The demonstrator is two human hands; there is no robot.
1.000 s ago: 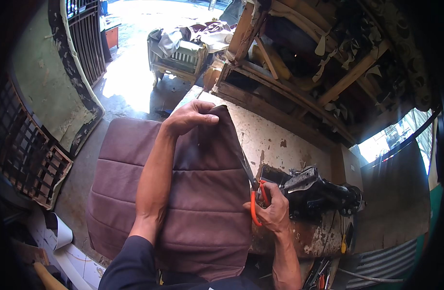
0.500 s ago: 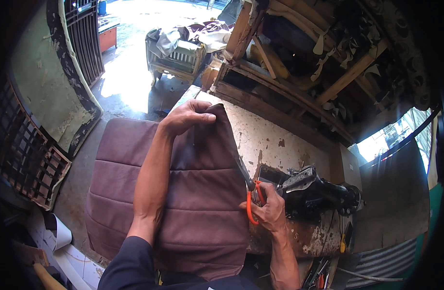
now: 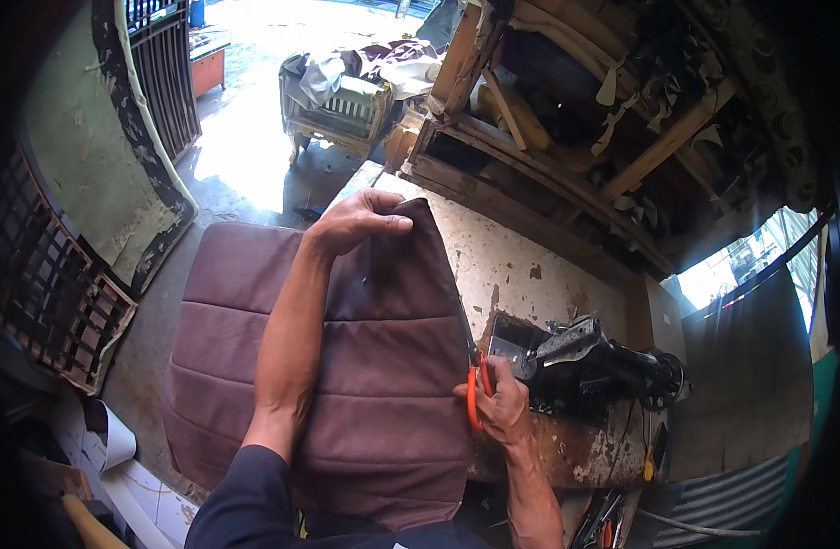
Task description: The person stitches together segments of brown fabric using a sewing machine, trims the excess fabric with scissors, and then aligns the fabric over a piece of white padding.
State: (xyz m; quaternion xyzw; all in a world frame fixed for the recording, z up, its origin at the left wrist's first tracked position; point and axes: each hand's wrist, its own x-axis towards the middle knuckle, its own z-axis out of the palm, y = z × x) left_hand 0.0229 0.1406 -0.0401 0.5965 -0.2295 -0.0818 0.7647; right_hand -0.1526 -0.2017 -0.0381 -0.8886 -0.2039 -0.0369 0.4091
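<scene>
My left hand (image 3: 365,220) pinches the top corner of a maroon quilted upholstery panel (image 3: 383,361), which has horizontal seams and spreads across the lower middle. My right hand (image 3: 497,398) grips orange-handled scissors (image 3: 473,393) at the panel's right edge. Their handles look nearly closed, and the dark blades lie along that edge, mostly hard to make out. Just right of my right hand, a black sewing machine (image 3: 612,357) sits on the worn, paint-flaked table (image 3: 507,261).
A wooden rack (image 3: 557,165) holding offcuts stands beyond the table. A pale chair frame (image 3: 337,119) piled with fabric is near the bright doorway. Padded and latticed panels (image 3: 109,210) lean at left. A white roll (image 3: 118,444) lies lower left; tools (image 3: 607,517) sit lower right.
My right hand has moved slightly left, and the scissor handles have drawn closer together. My left hand stays at the panel's corner with little movement.
</scene>
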